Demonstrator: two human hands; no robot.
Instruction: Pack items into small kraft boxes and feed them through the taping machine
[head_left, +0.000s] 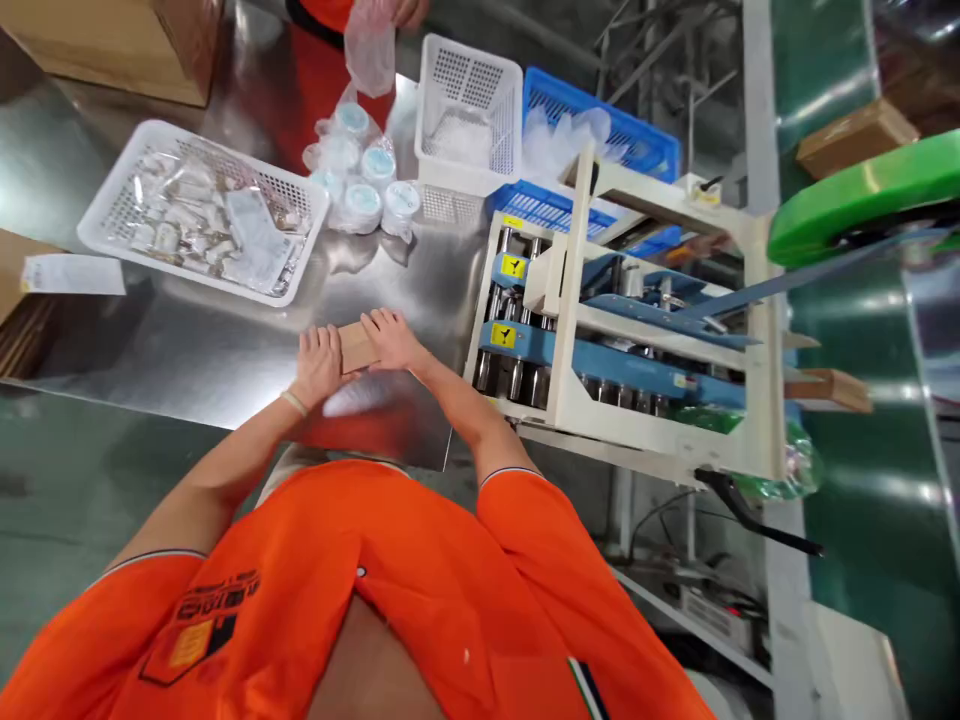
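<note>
A small brown cardboard box (358, 347) lies between my two hands above the shiny metal table (225, 365). My left hand (320, 362) is closed on its left end, fingers over the top. At the right end, my right hand (391, 340) grips the same box with its fingers on the upper side. Just beyond my hands stand several round tubs with pale blue lids (363, 200), wrapped in clear plastic. To their left is a white plastic basket (96, 222) with many small clear-bagged items in it.
On the right is a taping machine (566, 330) with blue belts and rollers. Behind the tubs sit a white basket (469, 178) and a blue crate (664, 150). Across the table, another person's hand (409, 12) is near a plastic bag (370, 50). A large carton (112, 45) stands far left.
</note>
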